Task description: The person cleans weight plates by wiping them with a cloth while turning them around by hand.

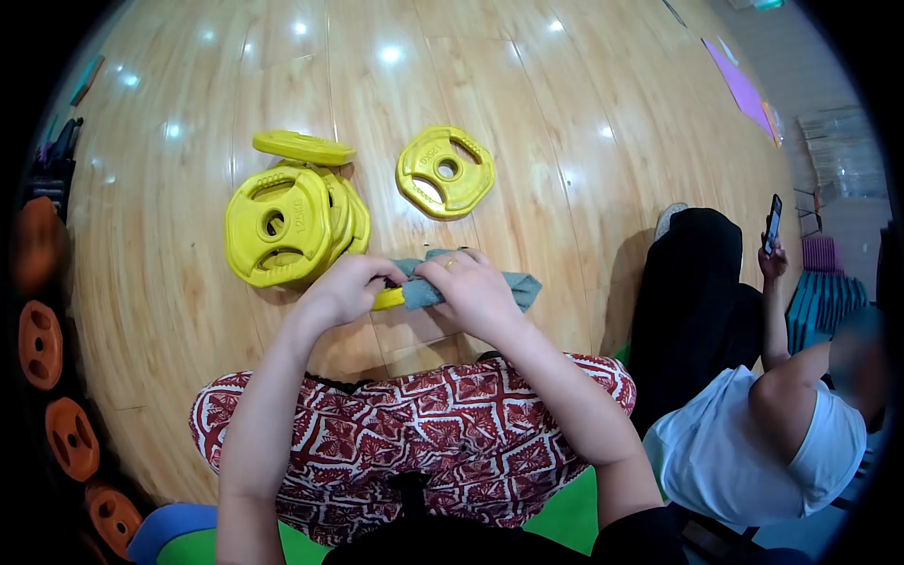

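Hands at centre, near the knees: left hand [344,290] closed on a yellow plate [388,299], mostly hidden; right hand [473,294] clenched on a grey cloth [516,287] pressed over it. Plate stack [282,226] far left, single plate [444,171] farther. Judgement: wiping goes best with the plate held steady, cloth worked around rim and grip holes.
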